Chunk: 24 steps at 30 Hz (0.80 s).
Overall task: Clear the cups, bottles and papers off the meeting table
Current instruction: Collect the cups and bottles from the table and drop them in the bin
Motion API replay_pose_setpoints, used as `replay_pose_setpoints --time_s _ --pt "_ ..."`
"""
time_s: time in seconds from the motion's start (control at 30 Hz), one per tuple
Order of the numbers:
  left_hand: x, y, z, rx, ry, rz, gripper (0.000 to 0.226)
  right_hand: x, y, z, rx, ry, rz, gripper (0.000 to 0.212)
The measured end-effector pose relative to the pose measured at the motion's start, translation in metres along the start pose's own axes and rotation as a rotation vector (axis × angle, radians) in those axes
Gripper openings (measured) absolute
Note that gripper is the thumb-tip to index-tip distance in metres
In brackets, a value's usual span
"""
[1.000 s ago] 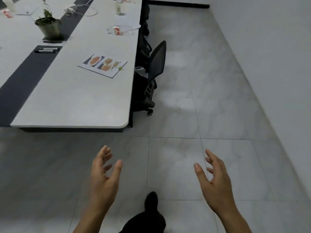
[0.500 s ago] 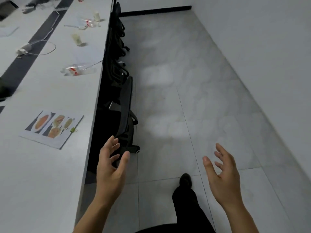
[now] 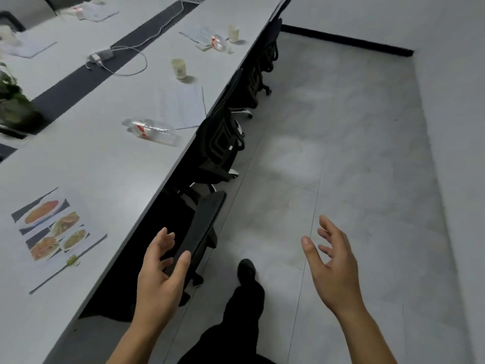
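Observation:
The white meeting table (image 3: 110, 164) runs along my left. On it lie a printed sheet with food pictures (image 3: 56, 233), a clear plastic bottle (image 3: 151, 132) on its side, a white paper (image 3: 181, 106), a paper cup (image 3: 179, 69), and farther off a second cup (image 3: 233, 32) beside another lying bottle (image 3: 217, 42) and papers (image 3: 196, 32). My left hand (image 3: 160, 277) hangs beside the table edge, fingers relaxed, holding nothing. My right hand (image 3: 332, 264) hovers over the floor, also empty.
Black office chairs (image 3: 220, 143) are tucked under the table's right edge, one backrest (image 3: 203, 232) just past my left hand. A potted plant (image 3: 11, 103) and a charger with cable (image 3: 103, 57) sit mid-table. Grey tiled floor (image 3: 341, 143) stretches right to a white wall.
I have walked forward along the table's right side; the food sheet, bottle and cups have come closer. Both hands stay raised and empty.

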<state>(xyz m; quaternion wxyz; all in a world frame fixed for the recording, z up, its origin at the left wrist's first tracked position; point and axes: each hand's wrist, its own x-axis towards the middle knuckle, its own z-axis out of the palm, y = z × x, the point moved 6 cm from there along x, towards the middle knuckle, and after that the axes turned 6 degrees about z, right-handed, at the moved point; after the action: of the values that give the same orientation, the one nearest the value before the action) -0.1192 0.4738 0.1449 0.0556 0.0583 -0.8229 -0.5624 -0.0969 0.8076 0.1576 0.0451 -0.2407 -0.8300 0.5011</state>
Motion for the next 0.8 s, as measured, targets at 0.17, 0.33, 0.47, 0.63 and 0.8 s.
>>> replay_pose_setpoints --time_s 0.17,0.33,0.47,0.63,0.8 --pt "0.127 0.001 0.086 -0.03 0.047 -0.085 0.062 0.144 -0.008 0.023 -0.078 -0.099 0.045 0.055" --pt "0.271 0.067 0.139 -0.065 0.071 -0.024 0.063 0.285 -0.078 0.015 -0.095 -0.101 -0.026 0.056" --pt "0.363 0.105 0.157 -0.037 0.114 0.045 0.061 0.385 -0.128 0.021 -0.032 -0.081 -0.102 0.056" --pt "0.447 0.095 0.175 0.008 0.256 -0.002 0.061 0.505 -0.149 0.074 -0.017 -0.198 -0.151 0.057" --pt "0.485 0.076 0.194 0.024 0.465 -0.209 0.06 0.602 -0.175 0.162 -0.104 -0.529 -0.217 0.056"
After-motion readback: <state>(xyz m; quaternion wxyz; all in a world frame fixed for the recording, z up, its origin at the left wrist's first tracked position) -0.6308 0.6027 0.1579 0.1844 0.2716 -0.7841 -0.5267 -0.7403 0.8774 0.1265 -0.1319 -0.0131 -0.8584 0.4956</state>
